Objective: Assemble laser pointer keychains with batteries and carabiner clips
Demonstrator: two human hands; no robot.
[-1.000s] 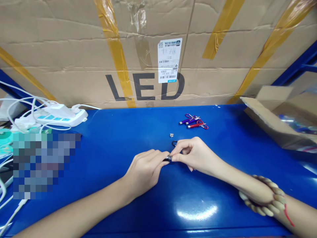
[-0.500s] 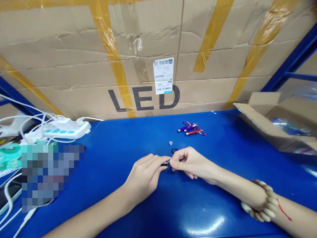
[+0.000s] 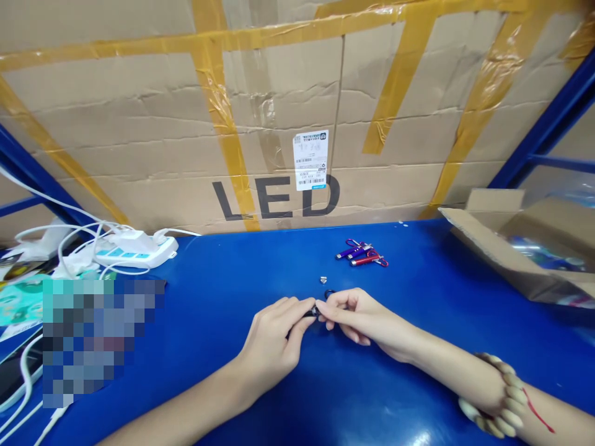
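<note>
My left hand (image 3: 277,331) is closed around a small black keychain flashlight (image 3: 310,313), most of which the fingers cover. At its right end, the thumb and forefinger of my right hand (image 3: 356,314) pinch the flashlight. A black loop (image 3: 329,292), like a carabiner clip, shows just behind my right fingertips. A little beyond the hands lies a small silver metal piece (image 3: 323,280). Farther back, purple keychain flashlights (image 3: 352,251) and a red keychain flashlight (image 3: 365,261) lie together, with clips on their ends.
A large taped cardboard box (image 3: 288,93) marked LED stands behind the blue table (image 3: 223,272). On the right is an open carton (image 3: 493,257) holding small items. A white power strip (image 3: 139,253), cables and a phone (image 3: 21,371) crowd the left side.
The camera view has tilted up slightly, so everything sits lower. Both hands keep hold of the black flashlight, with a slight shift of the fingers around it.
</note>
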